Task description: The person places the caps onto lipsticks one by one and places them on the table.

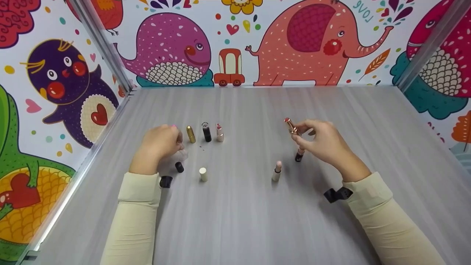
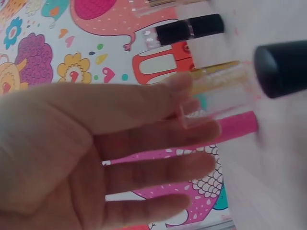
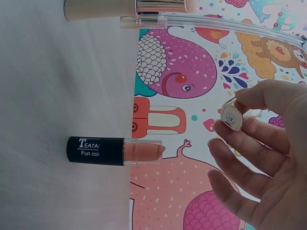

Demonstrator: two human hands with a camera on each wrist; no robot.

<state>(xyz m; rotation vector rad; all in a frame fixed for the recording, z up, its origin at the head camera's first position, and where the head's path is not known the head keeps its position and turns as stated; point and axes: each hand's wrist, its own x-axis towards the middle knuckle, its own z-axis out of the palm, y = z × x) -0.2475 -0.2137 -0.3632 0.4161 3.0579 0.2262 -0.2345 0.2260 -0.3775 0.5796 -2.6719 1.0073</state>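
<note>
Gold lipstick point(image 1: 291, 126), probably light and slick, its red tip point(image 1: 286, 119) likely soft (best held by the base); right hand point(image 1: 321, 139) pinches it; left hand point(image 1: 161, 142), a clear cap point(image 2: 223, 99).

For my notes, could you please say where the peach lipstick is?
In the head view, the peach lipstick stands on the table, right of centre, between the right hand and the pale pink lipstick.

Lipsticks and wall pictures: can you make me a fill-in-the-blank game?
The left hand pinches a clear cap, and the right hand holds a lipstick with a ____ tip.
In the head view, the tube just right of the gold tube is ____.
The wall's car is between the whale and the ____.
Missing words: red; black; elephant.
</note>
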